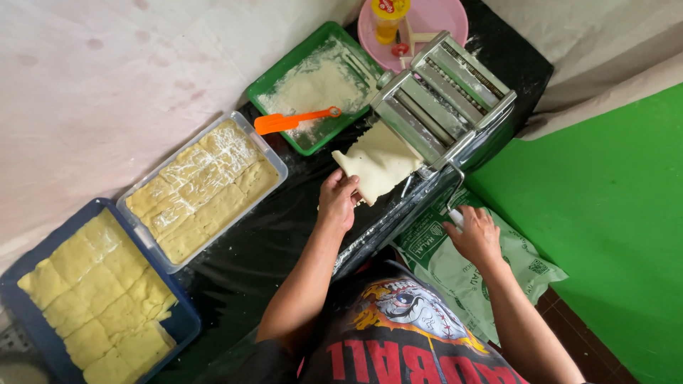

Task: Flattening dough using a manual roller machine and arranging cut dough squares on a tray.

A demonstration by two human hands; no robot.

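Observation:
A steel pasta roller machine [442,99] stands on a black table. A pale dough sheet [380,160] hangs out of its rollers toward me. My left hand [337,200] holds the sheet's lower edge, fingers under it. My right hand [473,235] is closed on the machine's crank handle [455,213] at the table's side.
A green tray [284,71] of flour holds an orange spatula [292,121]. A clear tray [274,153] and a blue tray [181,323] hold several dough squares. A pink plate [441,16] with a yellow bottle sits behind the machine. A green-printed plastic sack [455,274] lies by my right arm.

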